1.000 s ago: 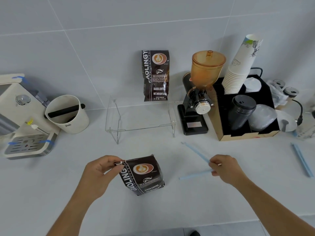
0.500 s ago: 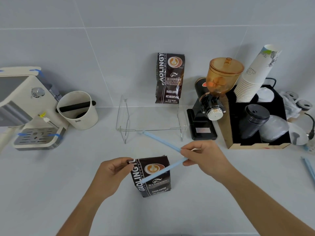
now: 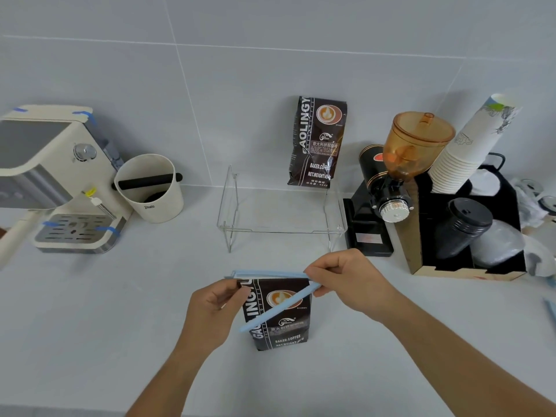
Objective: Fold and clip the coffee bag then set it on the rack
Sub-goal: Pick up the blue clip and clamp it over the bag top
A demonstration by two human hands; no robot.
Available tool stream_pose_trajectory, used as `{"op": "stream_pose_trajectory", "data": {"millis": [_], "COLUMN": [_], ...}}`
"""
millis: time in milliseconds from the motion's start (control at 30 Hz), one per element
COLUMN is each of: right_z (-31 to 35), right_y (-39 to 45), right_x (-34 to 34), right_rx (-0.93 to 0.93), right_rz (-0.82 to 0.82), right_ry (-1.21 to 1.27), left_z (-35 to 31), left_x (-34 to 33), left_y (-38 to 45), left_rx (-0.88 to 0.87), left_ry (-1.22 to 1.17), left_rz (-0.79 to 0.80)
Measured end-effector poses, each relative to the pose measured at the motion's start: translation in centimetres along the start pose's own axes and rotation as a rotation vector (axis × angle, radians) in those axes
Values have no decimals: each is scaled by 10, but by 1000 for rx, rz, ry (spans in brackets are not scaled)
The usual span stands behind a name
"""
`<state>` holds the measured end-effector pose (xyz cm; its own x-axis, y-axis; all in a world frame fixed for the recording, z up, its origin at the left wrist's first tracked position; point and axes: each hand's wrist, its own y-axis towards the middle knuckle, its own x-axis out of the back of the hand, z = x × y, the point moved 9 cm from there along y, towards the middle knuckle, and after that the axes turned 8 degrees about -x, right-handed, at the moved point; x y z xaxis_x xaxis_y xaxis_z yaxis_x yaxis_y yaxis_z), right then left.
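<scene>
The grey counter (image 3: 90,326) fills the lower part of the view, and behind it is a wall of grey tiles (image 3: 270,70). At the left stands a cream espresso machine (image 3: 57,179), and just beside it a cream knock box (image 3: 149,189) with a black bar across its mouth. At the right is a black organizer box (image 3: 469,236) that holds a tilted stack of paper cups (image 3: 469,145) and a stack of black lids (image 3: 463,227). Next to it stands a black coffee grinder (image 3: 388,191) with an amber hopper.

In the middle, near the wall, is the clear rack (image 3: 279,212). A second coffee bag (image 3: 317,142) stands at the back of it and leans on the wall.

The coffee bag (image 3: 278,314) of the task stands upright on the counter, in front of the rack and well apart from it. Its top is folded down. The left hand (image 3: 216,311) is closed on the upper left corner of the bag and pinches the fold there. The right hand (image 3: 349,281) grips the blue sealing clip (image 3: 276,302) at its right end. The clip is spread open: one arm lies along the folded top edge of the bag, and the other arm slopes down to the left across the front of the bag.
</scene>
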<state>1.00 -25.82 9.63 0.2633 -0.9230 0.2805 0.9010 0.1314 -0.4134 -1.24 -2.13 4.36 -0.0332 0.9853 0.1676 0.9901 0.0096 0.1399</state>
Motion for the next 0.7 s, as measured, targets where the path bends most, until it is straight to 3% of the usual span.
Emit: {"op": "stream_pose_trajectory", "data": {"millis": [167,467,700], "right_z": [-3,-19,-19], "right_y": [2,1,5], "right_x": [-2,-15,-13], "right_rx": [13,-71,-33], "right_rz": [33,301,262], "right_ry": [-24,163,184], "left_z": [1,6,2], "left_x": [-2,-2,-3], "left_y": [0,-2,-2], "left_rx": [20,52,28], "left_ry": [18,-42,-21], "left_rz": [-54,-124,-142]}}
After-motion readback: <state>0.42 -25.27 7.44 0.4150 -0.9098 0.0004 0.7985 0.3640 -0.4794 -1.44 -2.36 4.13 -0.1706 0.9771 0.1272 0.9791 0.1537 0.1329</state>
